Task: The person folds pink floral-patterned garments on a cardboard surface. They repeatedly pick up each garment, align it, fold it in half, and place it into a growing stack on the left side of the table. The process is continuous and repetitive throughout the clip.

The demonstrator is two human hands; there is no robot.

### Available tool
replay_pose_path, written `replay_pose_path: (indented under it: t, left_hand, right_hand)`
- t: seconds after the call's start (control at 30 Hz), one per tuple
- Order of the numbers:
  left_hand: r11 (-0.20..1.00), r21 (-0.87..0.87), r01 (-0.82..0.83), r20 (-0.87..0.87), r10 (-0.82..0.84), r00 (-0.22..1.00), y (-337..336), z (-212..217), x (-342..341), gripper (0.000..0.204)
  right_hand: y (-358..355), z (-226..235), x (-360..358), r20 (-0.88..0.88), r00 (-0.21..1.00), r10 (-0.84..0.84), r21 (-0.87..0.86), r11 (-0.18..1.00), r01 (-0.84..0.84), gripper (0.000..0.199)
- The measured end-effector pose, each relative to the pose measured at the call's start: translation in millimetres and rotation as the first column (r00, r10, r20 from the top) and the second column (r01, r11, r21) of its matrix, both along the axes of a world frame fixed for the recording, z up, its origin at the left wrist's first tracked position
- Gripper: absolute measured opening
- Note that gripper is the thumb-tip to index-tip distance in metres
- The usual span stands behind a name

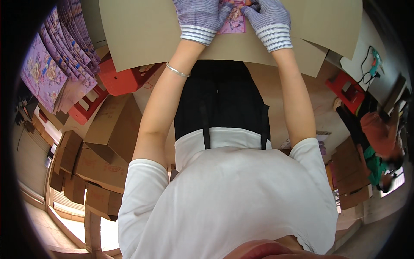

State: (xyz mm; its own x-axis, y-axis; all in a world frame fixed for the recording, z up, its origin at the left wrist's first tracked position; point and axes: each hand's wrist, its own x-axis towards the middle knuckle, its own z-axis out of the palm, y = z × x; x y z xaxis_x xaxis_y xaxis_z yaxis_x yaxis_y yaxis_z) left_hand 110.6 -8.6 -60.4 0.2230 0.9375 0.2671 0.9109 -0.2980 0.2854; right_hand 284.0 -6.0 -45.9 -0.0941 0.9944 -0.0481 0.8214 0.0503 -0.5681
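Note:
A small pink and purple floral-printed piece (pixel 234 22) lies at the top edge of the view, on a beige cardboard sheet (pixel 142 39). My left hand (pixel 199 16), in a grey-lilac striped knit glove, is at its left side with the thumb reaching over it. My right hand (pixel 271 20), gloved the same way, bends its thumb and fingers in on the piece's right side; bare fingertips show. Both hands look closed on it. The left hand's other fingers and the far part of the piece are cut off by the picture's upper edge.
Folded purple floral bags or sleeves (pixel 47 64) are stacked at the left, near red plastic stools (pixel 118 80). Brown cartons (pixel 108 125) pile up below them. On the right are another red stool (pixel 347 90), a teal corded tool (pixel 376 60) and a person (pixel 379 129) farther off.

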Motion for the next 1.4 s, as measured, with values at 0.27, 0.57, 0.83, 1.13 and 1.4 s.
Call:
replay_pose_path:
  t: [0.27, 0.57, 0.83, 1.13, 1.4]
  left_hand:
    - [1.0, 0.0, 0.005, -0.004, -0.005, 1.0, 0.1, -0.3, -0.9, 0.075]
    - [1.0, -0.01, 0.01, -0.012, -0.01, 1.0, 3.1, -2.5, -1.7, 0.068]
    - [0.956, -0.216, 0.198, -0.104, -0.225, 0.969, -6.3, 9.7, -12.2, 0.068]
    - [0.462, -0.262, 0.847, 0.221, -0.826, 0.519, 28.4, 5.1, -55.0, 0.071]
    - [0.437, -0.235, 0.868, 0.075, -0.882, 0.465, 129.4, 8.5, -63.3, 0.073]
  right_hand:
    - [2.5, 6.1, -1.1, 0.021, 0.999, 0.032, -0.037, 0.999, -0.031, 0.017]
    - [-10.3, 17.5, 1.2, 0.16, 0.983, 0.093, -0.029, 0.996, -0.09, 0.03]
    - [-14.0, 22.2, 1.0, 0.357, 0.92, 0.163, -0.153, 0.982, -0.114, 0.054]
    - [-10.1, 28.9, -1.4, 0.361, 0.915, 0.178, -0.176, 0.977, -0.121, 0.054]
    - [-3.1, 35.1, -2.3, 0.276, 0.948, 0.161, -0.274, 0.958, -0.083, 0.054]
